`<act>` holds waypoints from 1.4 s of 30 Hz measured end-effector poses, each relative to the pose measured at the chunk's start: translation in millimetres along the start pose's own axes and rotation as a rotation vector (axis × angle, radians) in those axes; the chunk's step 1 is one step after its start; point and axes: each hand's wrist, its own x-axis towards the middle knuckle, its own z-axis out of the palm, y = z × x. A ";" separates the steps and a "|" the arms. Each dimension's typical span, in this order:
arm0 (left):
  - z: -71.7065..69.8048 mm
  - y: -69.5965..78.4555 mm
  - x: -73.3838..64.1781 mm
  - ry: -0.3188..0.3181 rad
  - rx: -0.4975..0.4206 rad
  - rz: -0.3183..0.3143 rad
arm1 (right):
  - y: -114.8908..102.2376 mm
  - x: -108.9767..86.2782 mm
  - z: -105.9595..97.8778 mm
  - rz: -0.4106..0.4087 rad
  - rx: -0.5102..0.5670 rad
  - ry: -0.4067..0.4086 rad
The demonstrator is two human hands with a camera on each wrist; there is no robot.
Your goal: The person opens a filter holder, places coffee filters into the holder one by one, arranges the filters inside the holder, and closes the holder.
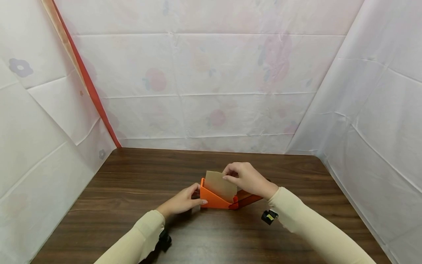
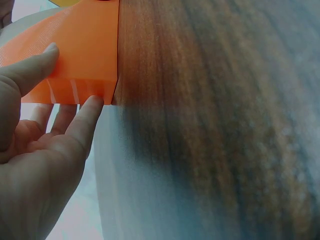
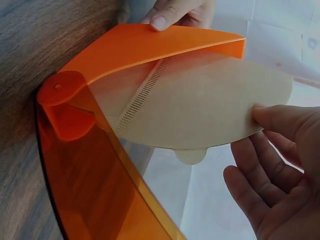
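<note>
An orange coffee filter holder [image 1: 213, 198] stands on the table, its see-through amber lid [image 3: 107, 175] swung open on a hinge toward the right. My left hand [image 1: 180, 201] grips the holder's left end, the thumb on its near wall and the fingertips against the end wall. Brown paper coffee filters [image 3: 215, 97] with a crimped seam and a small rounded tab stick up out of the holder. With thumb and fingers my right hand [image 1: 246, 178] pinches their upper edge. Their lower part is hidden inside the holder.
The dark wood-grain table [image 1: 138, 183] reaches back to a white printed sheet [image 1: 197, 73]. More white sheeting hangs at the left and right sides, with a red strip [image 1: 89, 82] along the back left corner. Small black cameras sit at both wrists.
</note>
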 end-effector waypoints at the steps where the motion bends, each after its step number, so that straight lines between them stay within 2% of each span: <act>1: 0.0 -0.1 0.0 0.000 -0.001 0.000 | 0.3 0.0 0.8 -0.001 0.002 -0.003; 9: -0.4 0.4 0.1 0.002 0.005 0.000 | 2.5 0.2 8.0 -0.028 -0.007 -0.004; 23: 0.9 4.0 -3.0 -0.011 -0.019 -0.009 | 10.8 -3.1 22.5 -0.022 -0.030 -0.054; 33: 0.6 4.3 -3.4 -0.019 -0.018 -0.011 | 10.5 -1.4 30.7 -0.024 -0.096 -0.072; 42: -0.4 3.9 -2.6 -0.023 -0.024 -0.010 | 13.2 -0.5 33.4 -0.020 -0.071 -0.081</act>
